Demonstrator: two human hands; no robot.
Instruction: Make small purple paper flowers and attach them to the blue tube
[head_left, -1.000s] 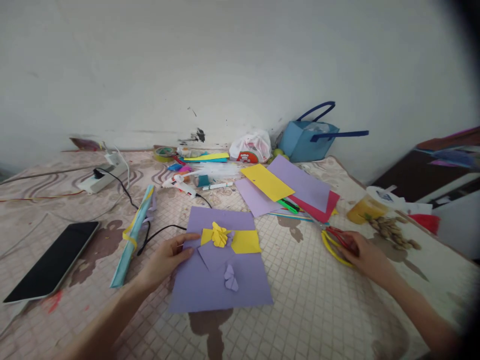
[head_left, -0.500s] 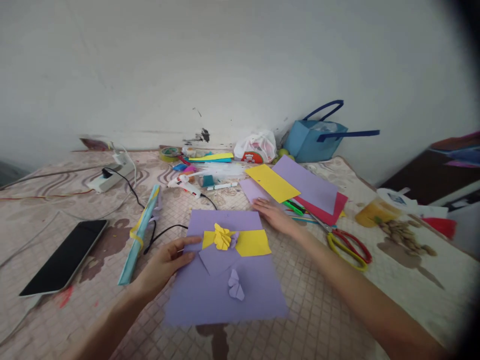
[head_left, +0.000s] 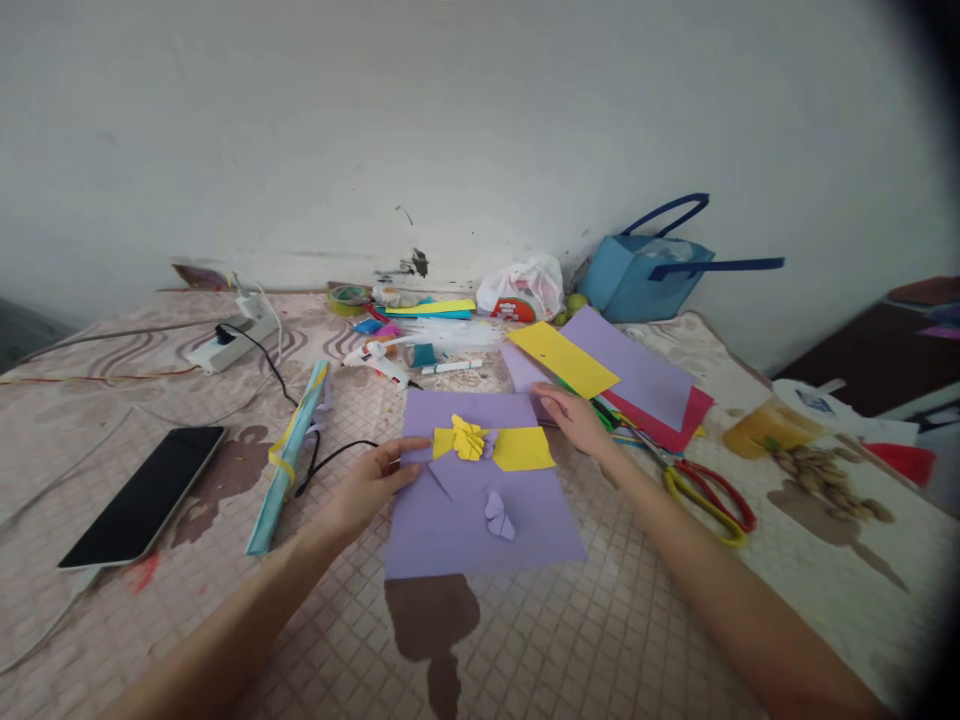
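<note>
A purple sheet of paper [head_left: 487, 550] lies flat on the table in front of me. Across it runs a yellow paper band [head_left: 525, 449], with a yellow paper flower [head_left: 467, 440] and a small purple piece beside it. Below the band sits a purple paper butterfly [head_left: 499, 517]. My left hand [head_left: 375, 480] has its thumb and fingers on the sheet's left edge, holding it. At the upper right corner of the sheet, my right hand [head_left: 574, 415] rests with its fingers stretched out and slightly bent, grasping nothing visible.
Yellow-and-red-handled scissors [head_left: 709, 500] and loose coloured papers [head_left: 637, 365] lie to the right. A glue gun [head_left: 379, 360] stands behind the sheet. On the left are a blue folded strip [head_left: 289, 460], a phone [head_left: 142, 500] and a power strip [head_left: 232, 340]. A blue bag [head_left: 645, 275] leans at the back.
The purple sheet has slid away from me and slightly right, with its decorations on it. Both hands have moved the same way. The view has shifted a little too.
</note>
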